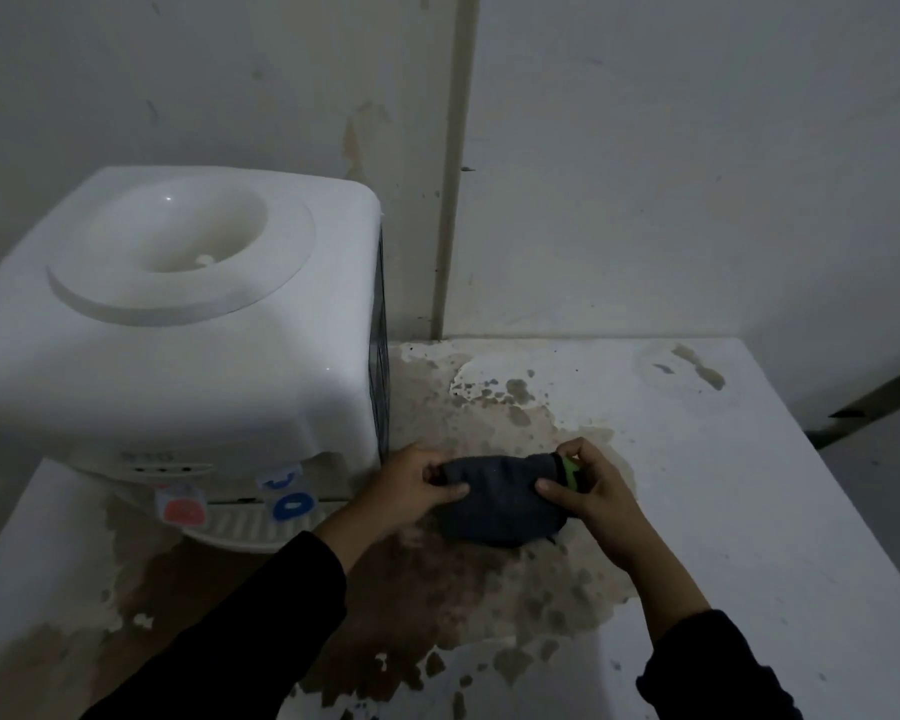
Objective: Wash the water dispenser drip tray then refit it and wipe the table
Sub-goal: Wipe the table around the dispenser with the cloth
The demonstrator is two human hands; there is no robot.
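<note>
Both hands grip a dark cloth [500, 504] on the worktop [749, 485], just right of the water dispenser [178, 324]. The left hand [417, 485] pinches its left end and the right hand [588, 485] its right end, thumb and fingers curled round the fabric, likely folding it into a pad for wiping. A green patch shows at the right-hand grip. The cloth lies between the hands, resting on the stained middle of the worktop. The drip tray [245, 527] sits under the taps at the dispenser's near side, apparently refitted, left of the left hand and apart from it.
</note>
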